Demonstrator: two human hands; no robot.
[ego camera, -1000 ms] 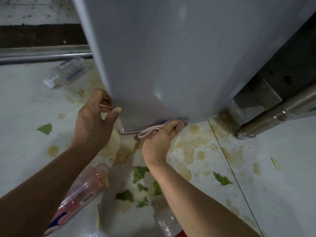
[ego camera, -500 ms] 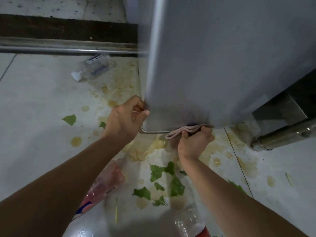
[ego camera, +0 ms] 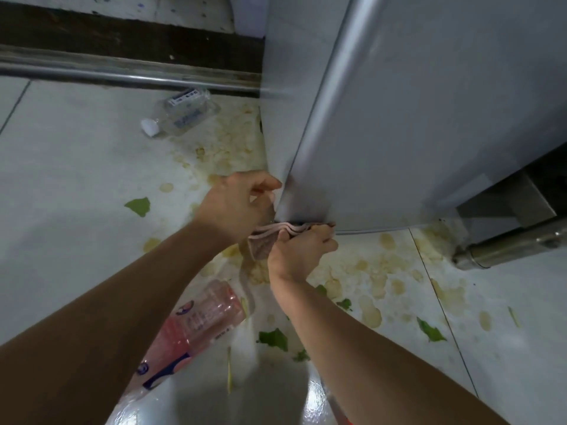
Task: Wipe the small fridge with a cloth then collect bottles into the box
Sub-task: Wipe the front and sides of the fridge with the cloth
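So, grey fridge (ego camera: 414,133) standing on stained tile floor (ego camera: 61,179), bottom front corner right in middle of view. Right hand (ego camera: 299,251) pinching folded pink cloth (ego camera: 270,239) against fridge's bottom edge. Left hand (ego camera: 236,205) curled round corner edge just above. Clear bottle (ego camera: 184,111) lying by rail, pink bottle (ego camera: 196,323) lying under left arm. Green leaf scraps (ego camera: 138,206) scattered about.
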